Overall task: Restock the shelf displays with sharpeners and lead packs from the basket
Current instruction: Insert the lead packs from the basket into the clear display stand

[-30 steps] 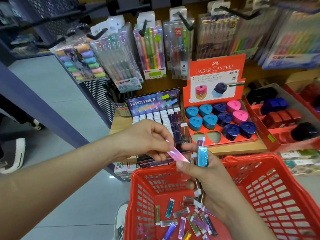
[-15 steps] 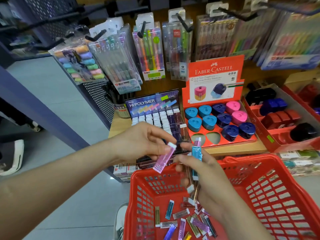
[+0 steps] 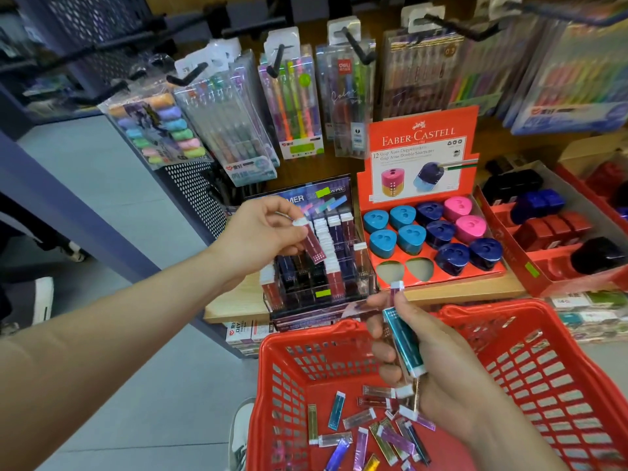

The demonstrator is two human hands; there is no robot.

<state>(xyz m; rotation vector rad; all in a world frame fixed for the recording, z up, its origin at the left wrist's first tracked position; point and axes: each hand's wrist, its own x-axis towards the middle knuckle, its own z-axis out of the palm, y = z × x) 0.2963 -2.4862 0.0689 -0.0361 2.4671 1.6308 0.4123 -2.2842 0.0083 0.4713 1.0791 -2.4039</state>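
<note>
1. Lower frame: loose slim lead packs [image 3: 360,433] litter our red lattice plastic basket [image 3: 530,375].
2. Our right hand [image 3: 438,372] curls shut around a glossy teal pack [image 3: 404,341] and others.
3. Centre: our left hand [image 3: 261,239] pinches a maroon pack [image 3: 312,244] over the clear lead display [image 3: 326,266].
4. Right: rounded triangular sharpeners [image 3: 431,232] fill a red cardboard tray [image 3: 441,278].

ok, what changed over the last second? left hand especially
The left hand took the pink lead pack away from the right hand, up and forward over the lead display; it is held above the slots, not yet in. The right hand kept its bundle, with the teal pack in front. Red basket and sharpener tray unchanged.
</note>
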